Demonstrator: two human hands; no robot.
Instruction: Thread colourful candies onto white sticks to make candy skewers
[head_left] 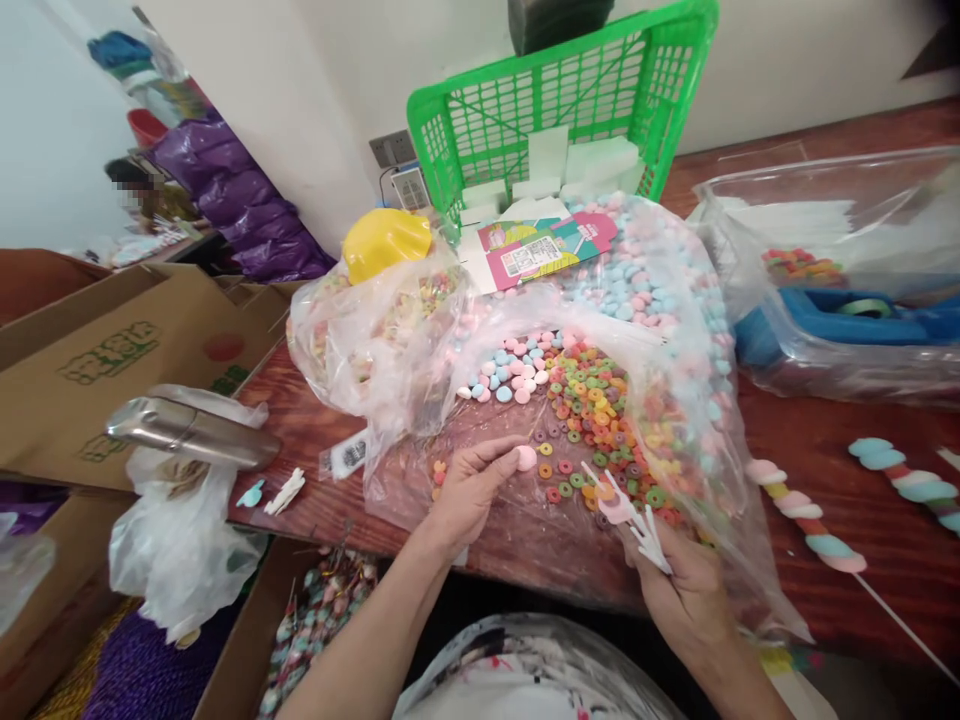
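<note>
My left hand (474, 490) pinches a round pink candy (526, 458) between thumb and fingers, over the plastic sheet; a thin stick seems to rise from it. To its right, my right hand (679, 570) is closed around several white sticks (646, 535), with a pink piece (616, 508) at their far end. Beyond the hands lie a heap of colourful ring candies (592, 395) and loose pink, blue and white round candies (504, 368).
A green basket (555, 85) stands at the back. A clear plastic bin (847, 360) and finished-looking candy skewers (814, 515) are on the right. At left are a steel flask (193, 432), a yellow bowl (386, 245) and cardboard boxes (150, 360).
</note>
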